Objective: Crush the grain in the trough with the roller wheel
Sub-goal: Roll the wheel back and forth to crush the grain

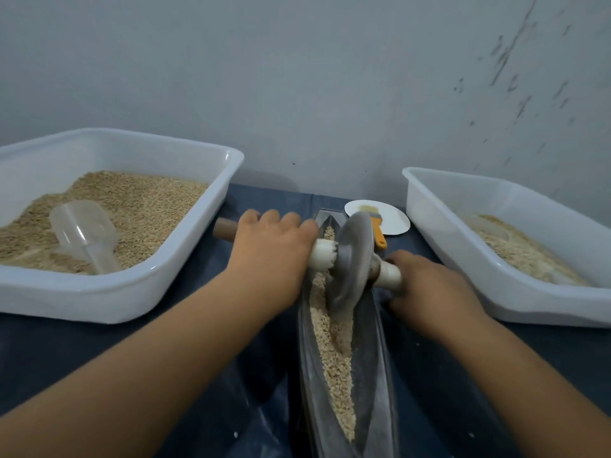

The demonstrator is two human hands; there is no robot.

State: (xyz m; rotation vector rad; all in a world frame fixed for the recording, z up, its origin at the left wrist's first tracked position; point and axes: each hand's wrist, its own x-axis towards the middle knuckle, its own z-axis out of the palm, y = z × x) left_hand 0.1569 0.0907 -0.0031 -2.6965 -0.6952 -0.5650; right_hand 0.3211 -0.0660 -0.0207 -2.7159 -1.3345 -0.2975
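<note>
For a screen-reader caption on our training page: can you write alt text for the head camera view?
A person's left hand and right hand grip the axle handles of a metal roller wheel standing in a narrow trough of grain. A white tub of grain with a clear scoop sits left, another tub right.

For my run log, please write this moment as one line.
step: crushing | left hand: grips axle handle | right hand: grips axle handle | roller wheel: in trough, on grain
</note>
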